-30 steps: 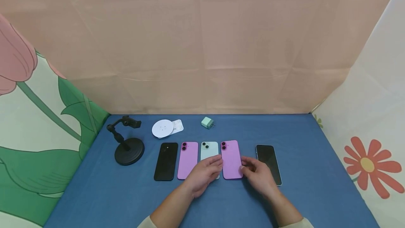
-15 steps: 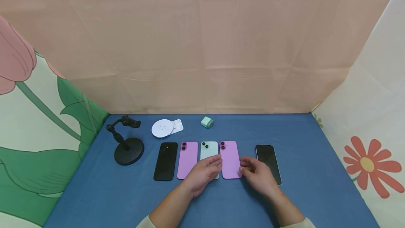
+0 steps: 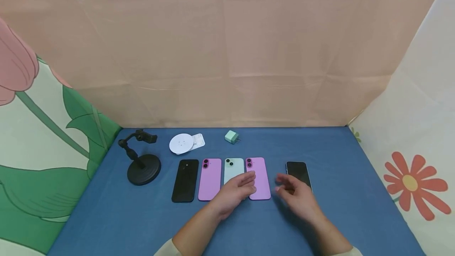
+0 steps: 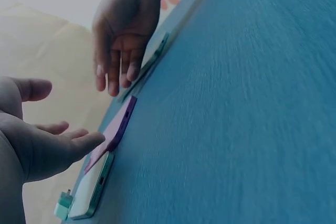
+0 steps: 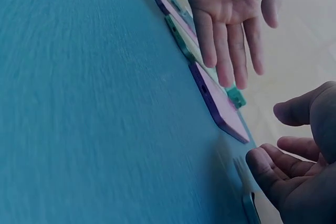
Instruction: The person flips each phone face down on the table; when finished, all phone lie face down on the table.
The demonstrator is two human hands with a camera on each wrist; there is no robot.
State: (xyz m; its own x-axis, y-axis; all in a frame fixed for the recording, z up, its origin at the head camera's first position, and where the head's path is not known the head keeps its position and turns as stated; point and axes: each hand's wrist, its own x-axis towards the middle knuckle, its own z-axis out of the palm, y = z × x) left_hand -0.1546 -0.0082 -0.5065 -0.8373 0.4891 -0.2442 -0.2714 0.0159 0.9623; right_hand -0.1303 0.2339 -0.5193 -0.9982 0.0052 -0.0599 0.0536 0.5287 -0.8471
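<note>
Three phones lie camera side up in a row with a black phone (image 3: 185,181): a pink phone (image 3: 209,180), a light green phone (image 3: 233,168) and a second pink phone (image 3: 261,179). My left hand (image 3: 232,194) hovers over the light green phone and the left edge of the second pink one, fingers extended, holding nothing. Right of that pink phone, my right hand (image 3: 296,197) is held apart from it with fingers loosely bent and nothing in them. A dark-screened phone (image 3: 299,170) lies partly hidden behind the right hand.
A black phone stand (image 3: 144,169) is at the left. Behind the row lie a white round disc (image 3: 181,144), a white card (image 3: 198,141) beneath its edge, and a green plug adapter (image 3: 232,136). A beige cloth wall (image 3: 227,50) rises at the table's back edge.
My right hand has moved off the second pink phone to the right, in front of the dark-screened phone. My left hand has shifted slightly right. The second pink phone sits slightly further left.
</note>
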